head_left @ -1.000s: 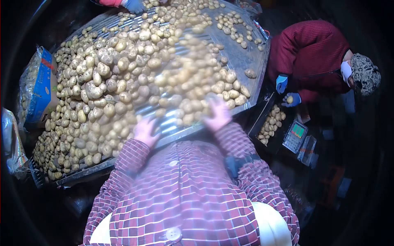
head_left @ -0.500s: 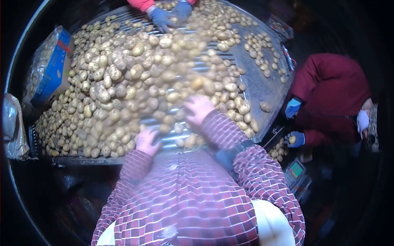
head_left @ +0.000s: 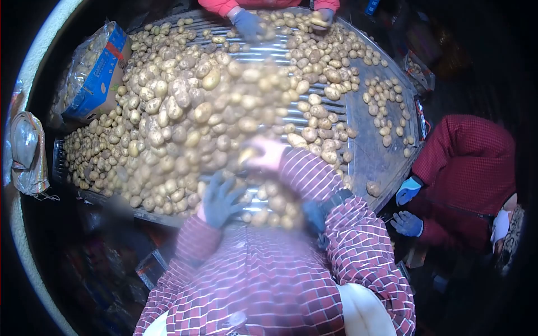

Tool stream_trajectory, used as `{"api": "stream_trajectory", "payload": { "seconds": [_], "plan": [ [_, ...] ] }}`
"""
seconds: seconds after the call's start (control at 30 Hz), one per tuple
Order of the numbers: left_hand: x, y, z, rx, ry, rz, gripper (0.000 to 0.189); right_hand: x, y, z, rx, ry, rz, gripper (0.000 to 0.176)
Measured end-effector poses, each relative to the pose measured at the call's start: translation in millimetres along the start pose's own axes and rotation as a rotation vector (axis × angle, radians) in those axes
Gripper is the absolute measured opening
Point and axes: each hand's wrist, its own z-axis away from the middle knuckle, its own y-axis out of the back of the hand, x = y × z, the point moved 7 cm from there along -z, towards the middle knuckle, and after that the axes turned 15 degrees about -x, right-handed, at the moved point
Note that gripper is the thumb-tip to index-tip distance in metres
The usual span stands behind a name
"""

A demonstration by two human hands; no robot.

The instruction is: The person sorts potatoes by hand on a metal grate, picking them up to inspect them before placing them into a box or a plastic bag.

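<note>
My left hand (head_left: 221, 199), bluish-grey as if gloved, has its fingers spread at the near edge of the potato heap (head_left: 162, 106). It holds nothing visible, and potatoes lie beside it. My right hand (head_left: 266, 154) looks pinkish and is blurred, with its fingers closed around a yellowish potato (head_left: 250, 153). Below it, loose potatoes (head_left: 274, 204) lie on metal bars, close to my body. Many potatoes in the middle are smeared by motion.
A blue box (head_left: 101, 78) stands at the left edge of the slatted table (head_left: 364, 134). Across the table, a co-worker's gloved hands (head_left: 249, 23) touch potatoes. Another person in dark red (head_left: 465, 173) is at the right. A plastic bag (head_left: 28, 151) hangs at far left.
The view has shifted, so the table appears lower and farther right. My left hand now shows spread fingers. A co-worker's hands have moved apart. The right-hand person's lower glove no longer shows a potato.
</note>
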Motion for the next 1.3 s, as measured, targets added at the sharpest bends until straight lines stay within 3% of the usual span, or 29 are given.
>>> {"api": "stream_trajectory", "payload": {
  "seconds": [0.03, 0.1, 0.17, 0.2, 0.23, 0.27, 0.3, 0.4, 0.47, 0.5, 0.57, 0.63, 0.73, 0.83, 0.87, 0.9, 0.93, 0.97, 1.0, 1.03, 1.07, 1.1, 1.13, 1.2, 1.23, 1.27, 1.3],
  "plan": [
    [-3.0, -0.2, -1.4, -0.073, -0.027, 0.153, 0.056, -27.3, -1.1, -0.3, -0.158, 0.012, 0.194, 0.067],
    [-3.3, 10.3, 3.6, 0.080, 0.017, 0.098, 0.050, -27.6, 29.0, -13.3, -0.012, 0.001, 0.044, 0.063],
    [7.5, -6.4, 8.6, 0.096, 0.072, -0.648, 0.041, -39.9, 92.2, -11.7, 0.206, -0.116, 0.054, 0.055],
    [15.1, -23.6, 8.8, 0.097, 0.100, -1.008, 0.037, 5.0, 112.1, -59.6, 0.390, -0.064, 0.078, 0.058],
    [22.5, -41.1, 9.6, 0.121, 0.109, -1.329, 0.034, -3.0, 136.3, -58.3, 0.526, -0.020, 0.082, 0.062],
    [16.9, -42.8, 8.5, 0.144, 0.149, -0.885, 0.036, -7.3, 160.4, -78.3, 0.625, -0.023, 0.138, 0.064],
    [15.9, -37.6, 8.0, 0.173, 0.149, -0.814, 0.035, -8.6, 176.5, -98.6, 0.611, 0.029, 0.098, 0.065],
    [15.7, -26.2, 12.2, 0.234, 0.102, -0.825, 0.032, -48.4, 208.0, -141.3, 0.622, 0.125, 0.061, 0.058],
    [17.2, -8.7, 12.7, 0.243, 0.078, -0.845, 0.026, -33.0, 186.8, -185.5, 0.453, 0.033, 0.328, 0.055],
    [11.5, 28.6, 20.4, 0.287, 0.052, -0.900, 0.024, -20.2, 183.2, -193.3, 0.420, -0.029, 0.311, 0.054],
    [34.6, 45.1, 25.3, 0.370, -0.001, -0.904, 0.023, -29.5, 180.8, -171.8, 0.394, -0.086, 0.337, 0.054],
    [92.1, -17.0, -6.4, 0.519, -0.031, -0.908, 0.024, -23.2, 171.5, -151.5, 0.390, -0.091, 0.423, 0.054],
    [186.3, -76.5, -62.1, 0.553, -0.545, -1.909, 0.019, -4.6, 160.8, -124.5, 0.260, -0.147, 0.241, 0.055],
    [239.1, -86.1, -133.8, 0.640, -0.454, -2.318, 0.046, 26.9, 137.3, -94.3, 0.407, -0.094, 0.264, 0.052],
    [244.5, -81.3, -158.5, 0.702, -0.140, -2.390, 0.054, 38.6, 124.9, -88.6, 0.466, -0.019, 0.288, 0.051],
    [244.6, -75.0, -174.6, 0.753, 0.187, -2.431, 0.063, 47.2, 111.8, -80.0, 0.521, 0.055, 0.313, 0.051],
    [245.7, -71.3, -183.1, 0.736, 0.223, -2.457, 0.068, 52.4, 100.5, -69.1, 0.483, -0.023, 0.340, 0.050],
    [239.5, -78.6, -185.9, 0.707, 0.176, -2.541, 0.061, 57.1, 89.9, -58.4, 0.441, -0.101, 0.367, 0.050],
    [228.6, -79.3, -186.6, 0.730, 0.251, -2.577, 0.055, 53.8, 83.9, -47.0, 0.463, -0.041, 0.539, 0.051],
    [214.6, -87.1, -181.4, 0.758, 0.331, -2.612, 0.049, 56.7, 86.6, -45.9, 0.403, -0.080, 0.498, 0.048],
    [200.1, -88.7, -174.9, 0.575, 0.036, -2.727, 0.040, 53.1, 92.1, -43.3, 0.344, -0.116, 0.453, 0.045],
    [180.9, -78.8, -170.7, 0.568, 0.013, -2.828, 0.034, 47.9, 97.1, -39.9, 0.286, -0.153, 0.402, 0.043],
    [157.5, -80.4, -166.7, 0.461, 0.112, -2.870, 0.030, 23.8, 116.9, -28.2, 0.341, -0.183, 0.213, 0.038],
    [115.4, -90.0, -146.3, 0.363, -0.193, -2.720, 0.028, 11.6, 144.4, -49.5, 0.427, -0.154, 0.113, 0.042],
    [99.8, -95.9, -134.3, 0.404, -0.363, -2.617, 0.022, 18.9, 149.4, -78.6, 0.626, -0.010, 0.201, 0.049],
    [80.8, -82.2, -129.3, 0.428, -0.191, -2.699, 0.022, -4.3, 159.3, -95.6, 0.539, 0.030, 0.163, 0.057],
    [58.8, -65.7, -123.1, 0.219, -0.021, -2.627, 0.026, -9.4, 160.8, -120.1, 0.611, 0.028, 0.224, 0.057]
  ]
}}
